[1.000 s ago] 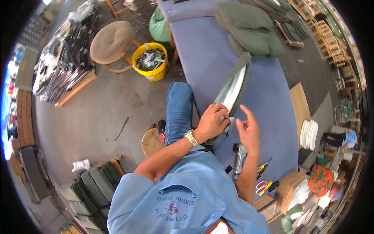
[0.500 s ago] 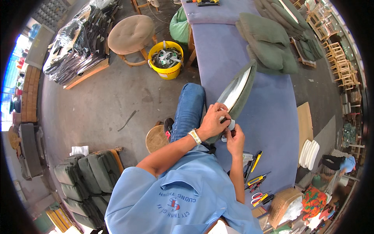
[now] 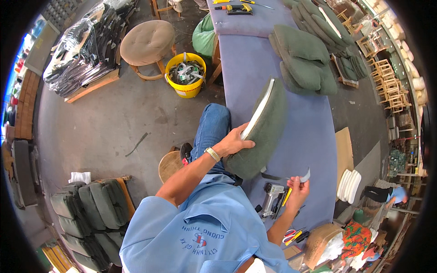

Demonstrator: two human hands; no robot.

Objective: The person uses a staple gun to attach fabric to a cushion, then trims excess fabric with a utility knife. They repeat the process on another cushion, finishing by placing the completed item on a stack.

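Clock positions are taken from the middle of the green cushion point(image 3: 268, 136), with 12 at the far end of the view. The cushion is held on a slant over the near left part of the bench point(image 3: 312, 132), its tip toward 1 o'clock and its lower end close to the person's lap. White filling point(image 3: 258, 111) shows along the open seam on its 11 o'clock side. Whether the lower end rests on the bench cannot be determined.

Left hand point(image 3: 235, 142): at 8 o'clock, clamped on the cushion's edge, thumb laid on the green cover, remaining fingers largely hidden.

Right hand point(image 3: 298, 189): at 5 o'clock, clear of the cushion, thumb and fingers pinching a grey strip point(image 3: 306, 175). The strip curls up beyond the fingertips and its other end runs toward the cushion's lower edge; attachment there cannot be confirmed.

On the bench, a staple gun point(image 3: 272, 200) lies at 6 o'clock, with a yellow tool point(image 3: 287, 197) between it and the right hand. Scissors point(image 3: 289, 235) lie further out, between 5 and 6.

A pile of green cushions point(image 3: 302, 61) sits at 1 o'clock. A yellow bucket point(image 3: 186, 92) of scraps stands on the floor at 10.
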